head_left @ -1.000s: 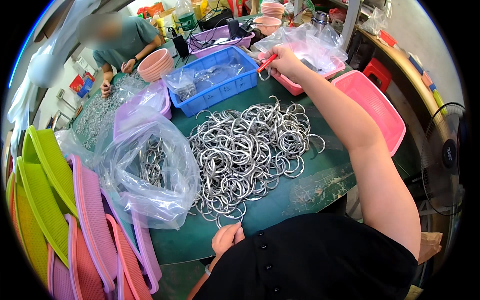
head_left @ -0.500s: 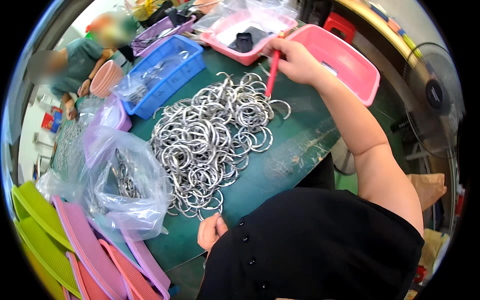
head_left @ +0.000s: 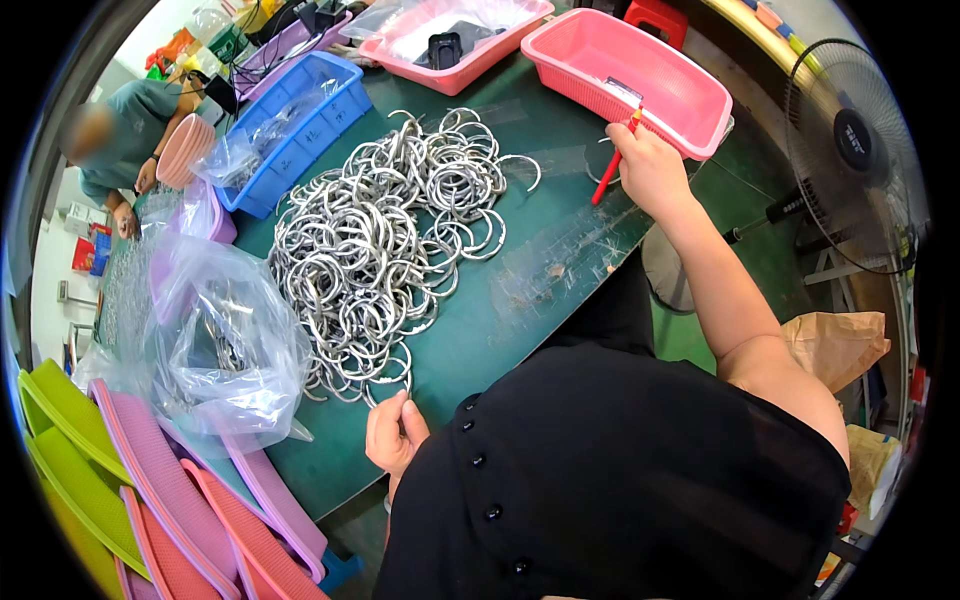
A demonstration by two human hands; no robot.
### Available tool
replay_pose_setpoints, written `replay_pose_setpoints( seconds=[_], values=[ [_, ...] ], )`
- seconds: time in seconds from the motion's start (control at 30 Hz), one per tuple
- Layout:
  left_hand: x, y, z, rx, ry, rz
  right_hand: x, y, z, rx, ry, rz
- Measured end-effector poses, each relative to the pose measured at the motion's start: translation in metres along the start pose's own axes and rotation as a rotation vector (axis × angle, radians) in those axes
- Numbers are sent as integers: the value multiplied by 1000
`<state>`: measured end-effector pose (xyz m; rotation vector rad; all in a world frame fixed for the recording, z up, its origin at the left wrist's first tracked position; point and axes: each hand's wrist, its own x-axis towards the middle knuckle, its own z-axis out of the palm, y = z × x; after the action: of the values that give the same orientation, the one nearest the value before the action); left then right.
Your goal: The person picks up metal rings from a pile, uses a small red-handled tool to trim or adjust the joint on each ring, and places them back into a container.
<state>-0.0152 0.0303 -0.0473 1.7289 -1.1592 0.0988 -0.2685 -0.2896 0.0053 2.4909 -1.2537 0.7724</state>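
My right hand grips a slim red tool with an orange tip, held over the green table just in front of a pink basket. A single metal ring lies beside that hand. My left hand rests at the table's near edge, fingers curled, touching the closest ring of a big heap of silver metal rings.
A clear plastic bag holding more rings sits left of the heap. Blue basket and a second pink tray stand at the back. Stacked green, purple and pink trays lie at left. Another person works at the far left. A fan stands right.
My right hand has drawn back with the red tool from the far pink tray to the near pink basket. The view has swung right. My left hand stays at the edge.
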Motion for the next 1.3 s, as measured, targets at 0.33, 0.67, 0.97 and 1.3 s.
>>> replay_pose_setpoints(
  seconds=[0.33,0.67,0.97,1.3],
  values=[
    [7,6,0,6,-26,22,25,-24,26,586,-161,-32],
    [18,8,-8,-50,-101,-50,52,-45,78,850,-382,252],
    [26,13,-3,-71,-164,-35,38,-69,43,1077,27,172],
    [34,13,-1,-43,-239,28,50,-67,61,888,312,87]
  ],
)
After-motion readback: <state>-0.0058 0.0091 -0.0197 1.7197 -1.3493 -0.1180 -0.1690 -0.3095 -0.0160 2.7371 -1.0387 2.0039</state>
